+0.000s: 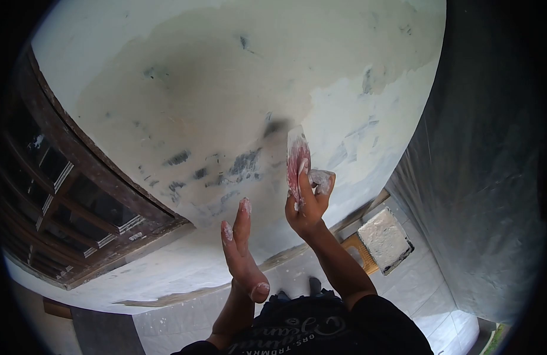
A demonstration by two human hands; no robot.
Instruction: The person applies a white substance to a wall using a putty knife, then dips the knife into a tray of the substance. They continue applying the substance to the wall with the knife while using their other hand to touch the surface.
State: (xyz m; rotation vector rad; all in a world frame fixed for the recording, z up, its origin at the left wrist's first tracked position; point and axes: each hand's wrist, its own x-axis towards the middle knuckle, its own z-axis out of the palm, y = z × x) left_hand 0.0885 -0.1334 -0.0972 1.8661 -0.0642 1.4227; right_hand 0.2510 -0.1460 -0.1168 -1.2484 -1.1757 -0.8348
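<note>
My right hand (309, 207), its fingers caked with white paste, grips a flat red putty scraper (296, 155). White filler smears the scraper's face, and its broad end points up toward the wall (226, 106). Lower and to the left, my left hand (245, 267) is raised with fingers stretched out and nothing in it. White paste coats its fingertips too. The wall in front carries a large beige patch with dark scuffs and paler areas around it.
A brown wooden window frame (102, 160) with dark panes lies at the left. On the tiled floor at lower right, a tray of white putty (385, 239) sits beside a yellow-orange piece (361, 254). Translucent plastic sheeting (474, 177) hangs along the right.
</note>
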